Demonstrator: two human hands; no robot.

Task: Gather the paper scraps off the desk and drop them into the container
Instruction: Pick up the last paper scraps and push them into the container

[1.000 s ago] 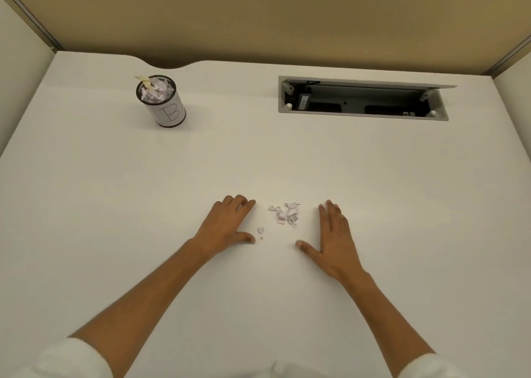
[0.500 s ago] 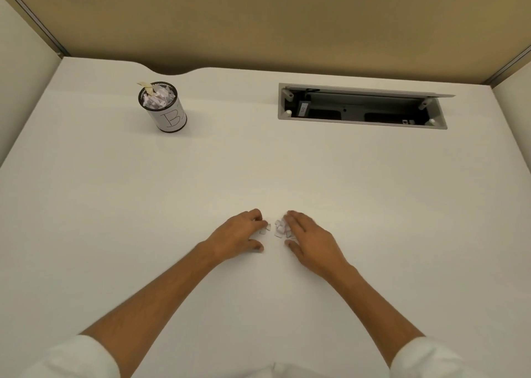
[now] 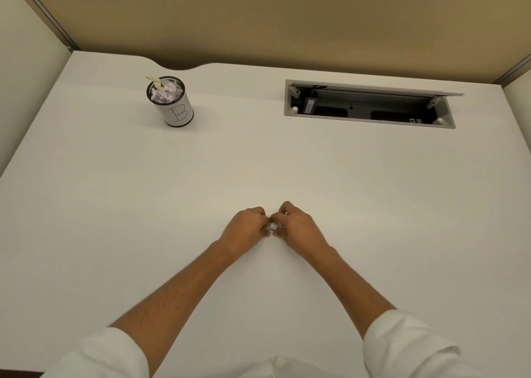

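1. The left hand (image 3: 249,226) and right hand (image 3: 297,225) are pressed together, fingers curled inward, pinching a small clump of paper scraps (image 3: 271,227) between them just off the surface (image 3: 316,176). Only a sliver of white paper shows in the gap, so how much each hand actually holds cannot be told.

2. Largest risk, as I judge it: the carry. The container (image 3: 171,102) stands well apart at about 11 o'clock from the hands, and the scraps are tiny and loose. If the two hands separate or loosen on the way, pieces could fall onto the white surface, where they would be hard to spot.

3. The container already looks full, with crumpled paper heaped to its rim and a strip sticking out at its 11 o'clock edge. New scraps dropped on top may slide off and land beside it.

4. A clumsy release could nudge the light-looking container and tip it, spilling what is inside.

5. The open cable tray (image 3: 370,106) lies at about 1 o'clock. It is off the likely path, so stray scraps landing there seems unlikely.

6. Smallest: a fragment may remain hidden under the hands on the surface and be missed.
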